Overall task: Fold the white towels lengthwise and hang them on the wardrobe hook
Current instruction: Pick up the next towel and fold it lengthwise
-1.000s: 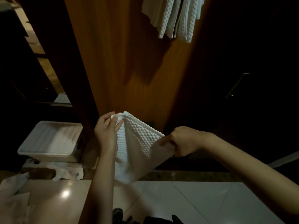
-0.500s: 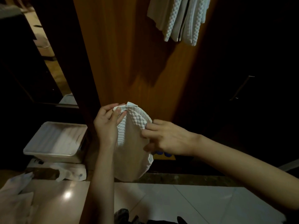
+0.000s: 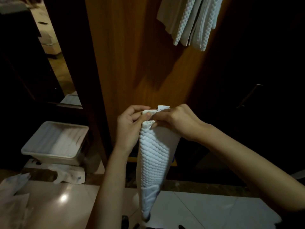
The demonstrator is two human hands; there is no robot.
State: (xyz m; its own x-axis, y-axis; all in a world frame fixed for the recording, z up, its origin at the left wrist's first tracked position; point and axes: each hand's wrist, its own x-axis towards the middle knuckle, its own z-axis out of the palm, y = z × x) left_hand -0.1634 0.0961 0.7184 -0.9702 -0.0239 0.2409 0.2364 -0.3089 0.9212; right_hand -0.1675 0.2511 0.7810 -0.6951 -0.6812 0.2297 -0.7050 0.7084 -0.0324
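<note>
A white waffle-textured towel [image 3: 153, 156] hangs folded into a narrow strip in front of the brown wardrobe panel [image 3: 132, 55]. My left hand [image 3: 130, 128] and my right hand [image 3: 178, 123] meet at its top edge, and each pinches the gathered corners. The towel's lower end tapers toward the floor. Several white towels [image 3: 193, 22] hang at the top of the panel; the hook itself is hidden behind them.
A white plastic bin [image 3: 54, 142] stands on the floor at the left, with crumpled white bags [image 3: 66, 176] in front of it. Glossy white floor tiles [image 3: 206, 210] lie below. A dark wardrobe door with a bar handle [image 3: 249, 96] is on the right.
My right hand has carried its side of the towel over to my left hand. The spread towel is now folded into a narrow hanging strip, held at the top by both hands.
</note>
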